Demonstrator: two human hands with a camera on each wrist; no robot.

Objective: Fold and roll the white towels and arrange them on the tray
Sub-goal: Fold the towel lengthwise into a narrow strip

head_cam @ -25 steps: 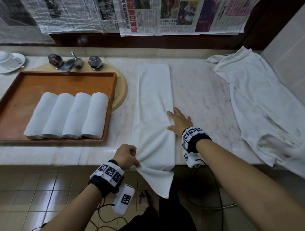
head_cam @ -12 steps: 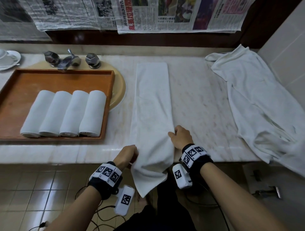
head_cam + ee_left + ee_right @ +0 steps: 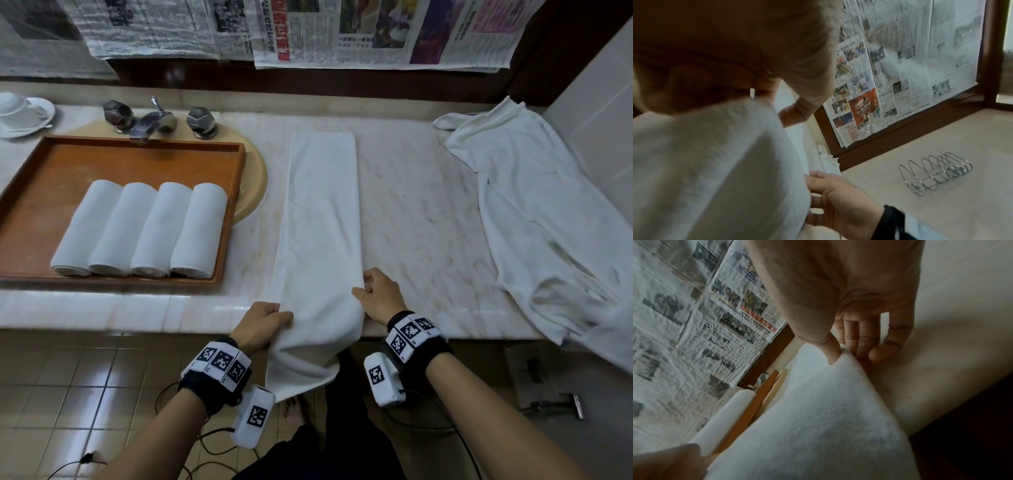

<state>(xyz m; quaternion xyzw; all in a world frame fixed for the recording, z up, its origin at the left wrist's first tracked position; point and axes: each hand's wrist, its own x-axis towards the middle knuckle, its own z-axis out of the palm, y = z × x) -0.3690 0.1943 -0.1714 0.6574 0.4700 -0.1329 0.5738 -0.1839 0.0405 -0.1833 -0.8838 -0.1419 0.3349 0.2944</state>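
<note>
A long white towel (image 3: 322, 212), folded into a narrow strip, lies lengthwise on the marble counter (image 3: 421, 219), and its near end hangs over the front edge. My left hand (image 3: 263, 323) grips the strip's left edge at the counter's front. My right hand (image 3: 378, 296) pinches the right edge between thumb and fingers (image 3: 857, 344). The towel (image 3: 818, 418) fills the lower part of the right wrist view. Several rolled white towels (image 3: 140, 229) lie side by side in the wooden tray (image 3: 41, 164) at the left.
A loose white towel (image 3: 548, 219) sprawls over the counter's right end by the tiled wall. Behind the tray are a faucet (image 3: 150, 120) and a cup on a saucer (image 3: 20, 113). Newspapers (image 3: 376, 31) cover the window. A wire rack (image 3: 935, 172) stands on a ledge.
My right hand slid back along the towel's right edge to the counter's front and went from lying flat to pinching the edge. My left hand kept its grip and rose slightly.
</note>
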